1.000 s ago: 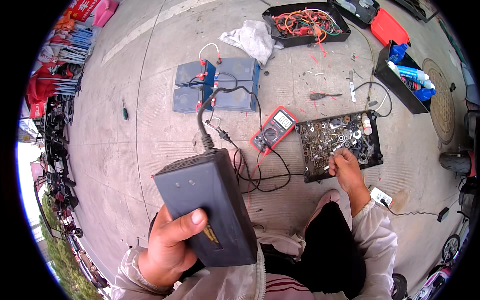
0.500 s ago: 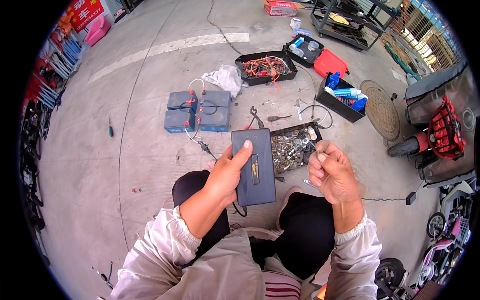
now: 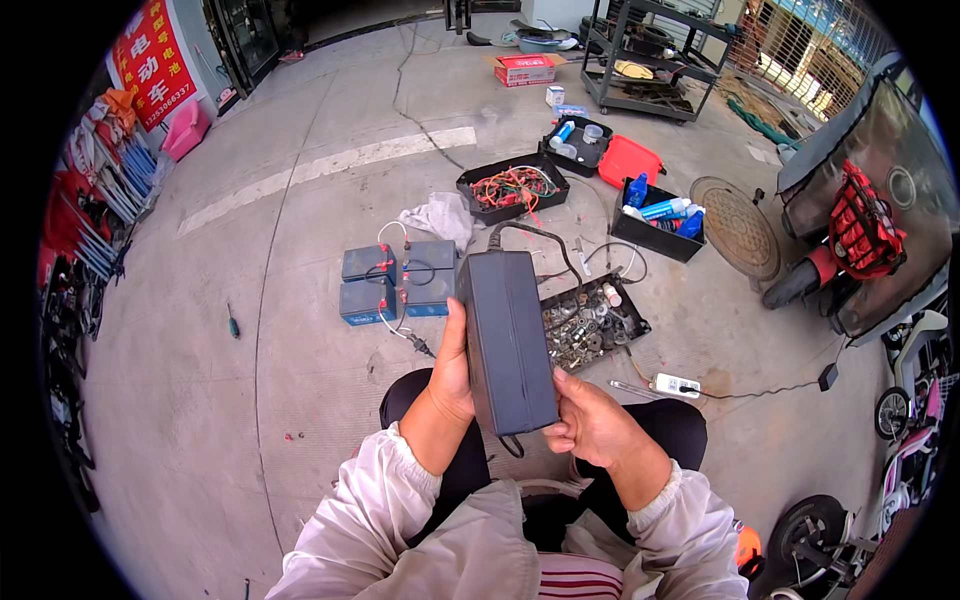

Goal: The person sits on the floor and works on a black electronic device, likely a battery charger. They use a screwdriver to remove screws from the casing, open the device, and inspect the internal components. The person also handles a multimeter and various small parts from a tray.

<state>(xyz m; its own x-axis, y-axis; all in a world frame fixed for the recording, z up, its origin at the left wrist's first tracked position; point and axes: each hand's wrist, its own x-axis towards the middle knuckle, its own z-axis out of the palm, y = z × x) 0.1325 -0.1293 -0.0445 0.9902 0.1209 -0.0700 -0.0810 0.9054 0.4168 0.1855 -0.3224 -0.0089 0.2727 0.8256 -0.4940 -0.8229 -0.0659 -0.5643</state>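
Brought the right hand (image 3: 600, 425) in against the lower right corner of the black box (image 3: 512, 335) within the last half second, and turned the box, hiding its labelled face and showing a long seamed one. Hold the box up above the knees with both hands: left hand (image 3: 452, 370) clasping its left edge, right hand gripping that lower corner. See a cord (image 3: 495, 238) leaving the upper end and curving over toward the parts tray (image 3: 643, 325). Find four blue batteries (image 3: 430, 292) on the pavement (image 3: 200, 430), left of the box; a white power strip (image 3: 678, 385) near the tray's lower right corner; a screwdriver (image 3: 234, 324) well apart, toward the pavement's left side.
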